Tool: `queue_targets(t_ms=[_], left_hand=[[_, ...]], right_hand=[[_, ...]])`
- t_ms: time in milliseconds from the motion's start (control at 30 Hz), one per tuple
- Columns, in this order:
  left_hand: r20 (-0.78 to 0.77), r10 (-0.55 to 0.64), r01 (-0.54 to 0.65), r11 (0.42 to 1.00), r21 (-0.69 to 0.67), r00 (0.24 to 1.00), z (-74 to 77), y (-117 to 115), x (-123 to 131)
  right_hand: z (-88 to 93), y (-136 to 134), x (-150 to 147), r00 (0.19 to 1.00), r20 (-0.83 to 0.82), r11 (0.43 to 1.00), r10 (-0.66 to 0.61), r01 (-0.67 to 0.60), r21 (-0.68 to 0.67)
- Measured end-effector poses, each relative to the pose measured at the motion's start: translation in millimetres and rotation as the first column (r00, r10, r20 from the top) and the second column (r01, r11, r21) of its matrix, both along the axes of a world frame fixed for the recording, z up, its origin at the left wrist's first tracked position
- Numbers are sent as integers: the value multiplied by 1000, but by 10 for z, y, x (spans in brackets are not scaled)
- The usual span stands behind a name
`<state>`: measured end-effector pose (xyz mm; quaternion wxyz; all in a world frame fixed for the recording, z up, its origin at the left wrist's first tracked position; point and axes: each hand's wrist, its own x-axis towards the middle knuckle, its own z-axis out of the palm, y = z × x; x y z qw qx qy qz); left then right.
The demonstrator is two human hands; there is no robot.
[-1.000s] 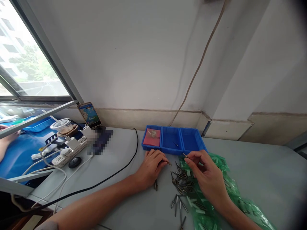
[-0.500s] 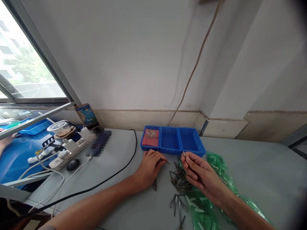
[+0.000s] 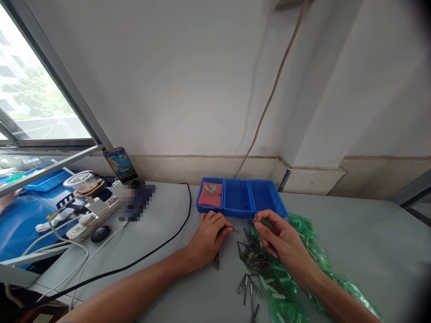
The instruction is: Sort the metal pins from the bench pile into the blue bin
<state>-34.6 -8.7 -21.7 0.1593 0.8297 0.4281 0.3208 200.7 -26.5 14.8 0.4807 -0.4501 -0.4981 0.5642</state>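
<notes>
My left hand [image 3: 211,235] rests low over the desk, its fingers closed around a thin metal pin [image 3: 236,230] whose tip sticks out to the right. My right hand [image 3: 281,235] pinches a small metal part [image 3: 256,218] between thumb and fingertips, near the front edge of the blue three-section box [image 3: 235,212]; most of that part is hidden. Between the hands lies a pile of metal pins with thicker collars [image 3: 251,258]. A few more pins [image 3: 217,261] lie under my left wrist. Green plastic bags [image 3: 286,294] spread beneath my right hand and forearm.
One small pin [image 3: 244,203] lies in the box's middle section, and a red card [image 3: 206,199] in its left section. A black cable [image 3: 158,246] crosses the desk on the left. Beyond it are a mouse [image 3: 100,233], a power strip [image 3: 79,229] and a propped phone [image 3: 120,164].
My right hand has shifted slightly up and left, and its fingers have turned, so the small part shows less. My left hand stays almost still with its pin.
</notes>
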Motion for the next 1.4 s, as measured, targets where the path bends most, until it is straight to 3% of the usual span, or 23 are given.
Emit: queue_targets(t_ms=[600, 900, 1133, 1400], left_hand=[[17, -24, 24, 1000, 3, 1000, 14, -3, 7], [9, -22, 22, 1000, 2, 1000, -7, 12, 5], [9, -21, 21, 1000, -5, 1000, -26, 14, 3], [3, -28, 28, 999, -19, 1000, -19, 22, 1]], right_hand=[[-14, 31, 38, 986, 137, 990, -99, 84, 114], [-54, 33, 43, 997, 16, 996, -75, 74, 45], [-83, 64, 74, 988, -150, 999, 40, -44, -29], [-115, 71, 86, 997, -74, 999, 35, -34, 17]])
